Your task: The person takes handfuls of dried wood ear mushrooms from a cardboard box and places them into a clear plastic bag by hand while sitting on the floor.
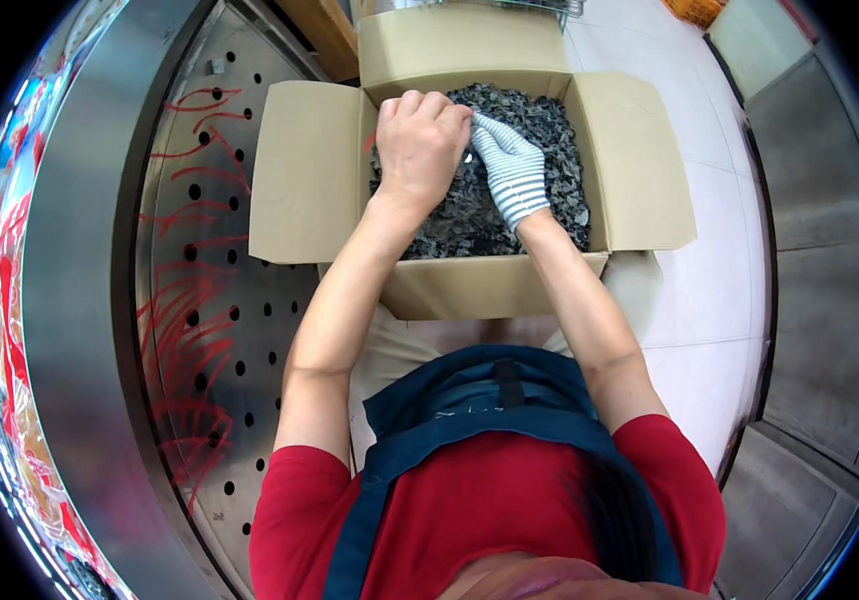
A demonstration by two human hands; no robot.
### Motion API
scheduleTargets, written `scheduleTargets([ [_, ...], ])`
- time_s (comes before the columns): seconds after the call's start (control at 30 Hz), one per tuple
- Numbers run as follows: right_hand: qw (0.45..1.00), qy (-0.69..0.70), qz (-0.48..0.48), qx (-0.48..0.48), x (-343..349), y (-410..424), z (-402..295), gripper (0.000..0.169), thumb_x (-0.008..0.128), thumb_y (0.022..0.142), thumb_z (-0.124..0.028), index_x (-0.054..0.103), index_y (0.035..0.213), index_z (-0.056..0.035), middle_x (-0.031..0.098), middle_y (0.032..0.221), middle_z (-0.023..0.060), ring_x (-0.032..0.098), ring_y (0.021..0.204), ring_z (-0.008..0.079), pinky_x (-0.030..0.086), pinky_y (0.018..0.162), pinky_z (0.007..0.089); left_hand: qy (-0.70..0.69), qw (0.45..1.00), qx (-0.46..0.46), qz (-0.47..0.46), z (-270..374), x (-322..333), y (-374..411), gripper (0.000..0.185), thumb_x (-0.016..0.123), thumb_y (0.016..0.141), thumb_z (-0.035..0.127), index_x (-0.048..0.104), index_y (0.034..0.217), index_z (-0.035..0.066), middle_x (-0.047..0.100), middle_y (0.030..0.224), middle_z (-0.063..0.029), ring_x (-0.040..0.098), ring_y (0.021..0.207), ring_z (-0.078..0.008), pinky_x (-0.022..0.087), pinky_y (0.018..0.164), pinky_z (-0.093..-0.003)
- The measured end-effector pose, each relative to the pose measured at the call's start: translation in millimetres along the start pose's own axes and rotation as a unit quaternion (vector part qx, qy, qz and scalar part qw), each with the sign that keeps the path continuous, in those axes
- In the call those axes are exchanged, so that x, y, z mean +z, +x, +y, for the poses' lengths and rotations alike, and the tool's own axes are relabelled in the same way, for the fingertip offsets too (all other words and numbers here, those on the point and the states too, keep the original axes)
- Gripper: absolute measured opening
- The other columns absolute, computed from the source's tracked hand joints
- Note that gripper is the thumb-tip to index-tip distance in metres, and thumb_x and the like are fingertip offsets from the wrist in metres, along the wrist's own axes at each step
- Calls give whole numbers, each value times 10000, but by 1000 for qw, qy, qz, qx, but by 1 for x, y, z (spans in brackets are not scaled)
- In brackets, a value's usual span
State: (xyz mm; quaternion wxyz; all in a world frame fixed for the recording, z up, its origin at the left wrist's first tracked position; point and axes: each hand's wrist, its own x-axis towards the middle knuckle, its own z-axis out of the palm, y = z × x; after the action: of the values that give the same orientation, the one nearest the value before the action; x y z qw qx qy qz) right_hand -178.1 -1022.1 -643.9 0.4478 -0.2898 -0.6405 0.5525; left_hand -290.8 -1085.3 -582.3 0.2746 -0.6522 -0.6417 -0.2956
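Note:
An open cardboard box (467,289) stands before me, filled with dark, crinkled pieces (564,172) that look like dried wood ear fungus. Above the pieces, my bare left hand (420,142) is curled with its back toward me. Its thumb and forefinger meet the tip of a grey-and-white striped knit glove (512,169). That glove covers my right hand (518,184), whose fingers point up and leftward to my left hand. My left palm is hidden, and so is the inner side of my right hand. Something small and shiny shows between the hands.
The box flaps (636,161) are spread outward. To my left rises a perforated metal panel (249,405) with red marks, below a steel ledge (77,337) and wrapped goods (17,360). Grey cabinet doors (812,262) line the right side. An orange crate (696,11) sits on the tiled floor (707,300).

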Motion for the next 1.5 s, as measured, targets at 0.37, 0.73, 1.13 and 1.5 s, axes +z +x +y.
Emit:
scheduleTargets([
  [0.37, 980, 165, -19, 105, 6, 0, -2, 223, 585, 936, -57, 666, 1124, 29, 705, 1045, 90, 644, 913, 123, 514, 841, 252, -550, 737, -390, 57, -45, -12, 0, 130, 577, 894, 124, 623, 889, 2, 636, 776, -23, 582, 656, -87, 469, 589, -227],
  [0.73, 993, 82, 13, 88, 6, 1, -5, 235, 588, 936, -83, 665, 1131, 23, 699, 1060, 91, 636, 952, 129, 495, 885, 255, -371, 672, -477, 427, -179, -107, -9, 232, 516, 904, 22, 517, 1118, -69, 636, 1087, -181, 634, 849, -180, 535, 713, -267],
  [1.13, 998, 39, 27, 35, 2, 5, 8, 220, 593, 937, -102, 682, 1099, 18, 702, 1063, 91, 636, 958, 142, 485, 898, 271, -324, 804, -440, 233, -109, -81, -83, 362, 637, 906, 110, 531, 1238, 11, 611, 1119, -66, 565, 862, -92, 472, 790, -237],
  [1.5, 983, 156, 21, 94, 2, 4, 2, 233, 605, 924, -63, 655, 1123, 48, 699, 1041, 116, 647, 915, 144, 510, 871, 257, -484, 762, -429, -35, -38, -18, -77, 259, 680, 905, 157, 687, 1117, 10, 685, 1006, -36, 610, 894, -82, 488, 822, -225],
])
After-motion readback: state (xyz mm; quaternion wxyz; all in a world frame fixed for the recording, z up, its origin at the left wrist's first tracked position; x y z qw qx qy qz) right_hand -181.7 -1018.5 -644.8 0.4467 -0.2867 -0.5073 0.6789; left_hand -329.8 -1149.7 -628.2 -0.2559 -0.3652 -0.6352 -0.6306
